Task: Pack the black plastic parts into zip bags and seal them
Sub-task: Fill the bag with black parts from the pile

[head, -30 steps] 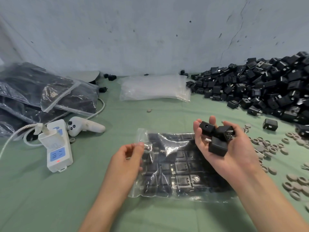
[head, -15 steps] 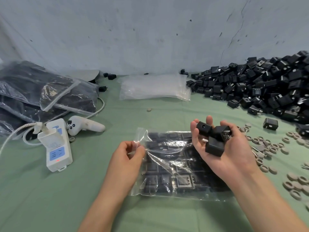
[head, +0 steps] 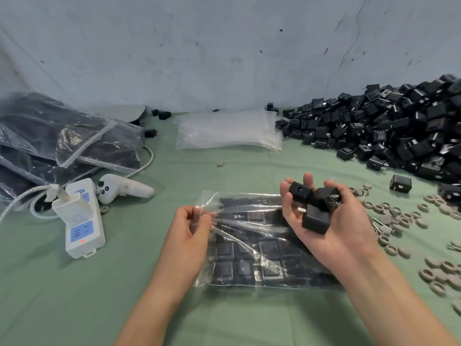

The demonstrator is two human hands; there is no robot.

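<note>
Your left hand (head: 193, 227) pinches the mouth of the zip bag (head: 262, 260), which lies flat on the desk (head: 119, 295) toward its near edge. Your right hand (head: 334, 228), palm up, cups perhaps four black parts (head: 315, 217), hiding the bag's far right corner. The loose pile (head: 399, 128) at the far right corner is cut off. The markings on the power strip (head: 84, 221) are unreadable.

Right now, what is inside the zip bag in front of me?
Inside the zip bag, black plastic parts lie flat in rows. The right hand and forearm cover its right side, so the contents there cannot be seen.
</note>
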